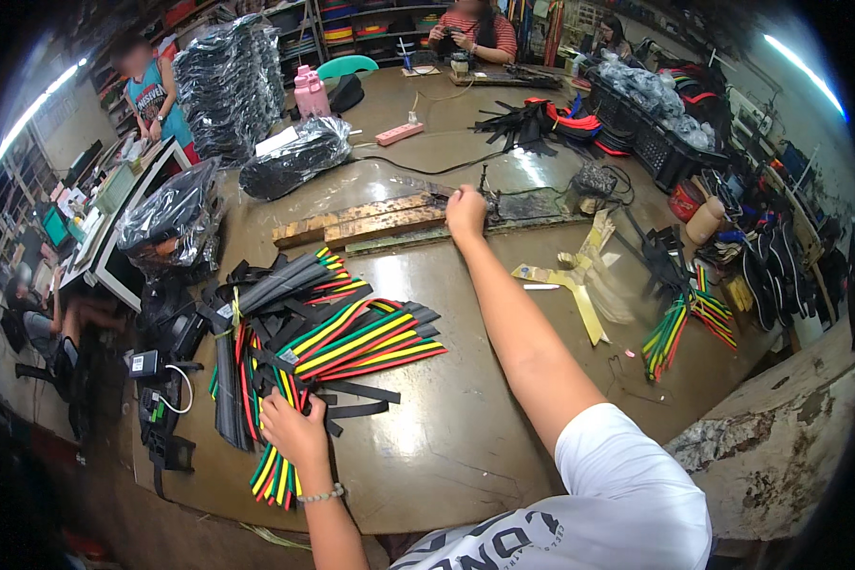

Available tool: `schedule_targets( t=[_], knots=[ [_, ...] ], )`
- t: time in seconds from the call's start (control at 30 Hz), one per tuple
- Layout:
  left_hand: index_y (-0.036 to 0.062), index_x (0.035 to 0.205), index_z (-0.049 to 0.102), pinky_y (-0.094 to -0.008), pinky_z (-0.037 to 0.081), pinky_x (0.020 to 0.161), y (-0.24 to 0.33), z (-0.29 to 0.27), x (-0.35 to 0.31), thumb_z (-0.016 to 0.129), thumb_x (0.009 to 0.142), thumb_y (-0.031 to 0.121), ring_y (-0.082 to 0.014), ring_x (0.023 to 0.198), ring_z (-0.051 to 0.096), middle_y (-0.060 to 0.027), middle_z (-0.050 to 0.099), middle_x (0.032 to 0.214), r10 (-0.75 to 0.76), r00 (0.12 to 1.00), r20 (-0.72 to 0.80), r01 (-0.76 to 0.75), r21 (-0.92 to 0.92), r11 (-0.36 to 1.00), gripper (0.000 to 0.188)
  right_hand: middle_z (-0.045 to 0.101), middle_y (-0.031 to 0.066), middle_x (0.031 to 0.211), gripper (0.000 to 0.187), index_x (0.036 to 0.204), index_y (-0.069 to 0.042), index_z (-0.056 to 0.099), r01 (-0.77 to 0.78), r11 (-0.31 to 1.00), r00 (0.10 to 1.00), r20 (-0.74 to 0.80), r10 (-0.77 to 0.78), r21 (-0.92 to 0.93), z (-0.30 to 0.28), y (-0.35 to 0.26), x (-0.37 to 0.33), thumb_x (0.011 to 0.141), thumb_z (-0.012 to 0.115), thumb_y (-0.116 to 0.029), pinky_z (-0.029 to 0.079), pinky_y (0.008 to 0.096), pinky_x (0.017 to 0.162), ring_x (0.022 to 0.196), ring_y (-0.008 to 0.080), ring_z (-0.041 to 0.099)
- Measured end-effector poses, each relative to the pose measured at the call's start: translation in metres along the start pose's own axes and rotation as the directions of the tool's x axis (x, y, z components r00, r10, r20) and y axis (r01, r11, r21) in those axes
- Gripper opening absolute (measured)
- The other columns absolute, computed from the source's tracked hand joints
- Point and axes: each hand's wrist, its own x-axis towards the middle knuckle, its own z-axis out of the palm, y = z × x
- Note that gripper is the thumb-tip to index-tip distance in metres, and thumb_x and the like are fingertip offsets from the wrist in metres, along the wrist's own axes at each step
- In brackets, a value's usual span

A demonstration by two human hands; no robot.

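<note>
My left hand [296,429] is closed on the near part of a bundle of striped webbing straps [370,334] in green, yellow, red and black. Dark grey and plain black straps [359,397] lie among them, and a pale tie [237,309] circles part of the pile. Farther off, my outstretched right hand [465,211] is closed at the end of a worn wooden block [385,221]. What its fingers hold is hidden. Just beyond that hand, a thin dark upright rod [484,180] rises beside a flat dark board [532,205].
Yellow tape strips [584,294] and more striped straps [670,332] lie to the right. A black crate [651,133] holds plastic-wrapped goods. Wrapped black stacks [228,90], a pink bottle [311,92] and a pink power strip [399,134] stand across the table. Other people work around the room.
</note>
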Motion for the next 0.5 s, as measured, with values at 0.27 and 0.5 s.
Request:
schedule_targets(
  t=[0.27,0.5],
  knots=[
    [-0.0022,0.121,0.053,-0.0444,0.041,0.09,-0.003,0.005,-0.002,0.069,0.076,0.032,-0.034,0.106,0.05,-0.0149,0.054,0.112,0.047,0.997,-0.067,-0.047,0.004,0.999,0.059,0.065,0.0257,0.091,0.02,0.095,0.002,0.058,-0.038,0.986,0.989,0.136,0.061,-0.165,0.0,-0.004,0.009,0.09,0.054,-0.016,0.051,0.0515,0.075,0.087,0.0416,0.064],
    [-0.002,0.123,0.052,-0.0449,0.042,0.089,-0.007,0.006,-0.001,0.069,0.077,0.033,-0.0341,0.106,0.051,-0.0156,0.054,0.113,0.027,1.0,-0.013,-0.027,-0.008,1.0,0.06,0.067,0.0187,0.089,0.022,0.089,-0.003,0.062,0.241,0.968,0.948,0.234,-0.218,-0.075,-0.068,-0.034,-0.062,0.09,0.056,-0.024,0.051,0.05,0.072,0.08,0.0402,0.065]
  ],
)
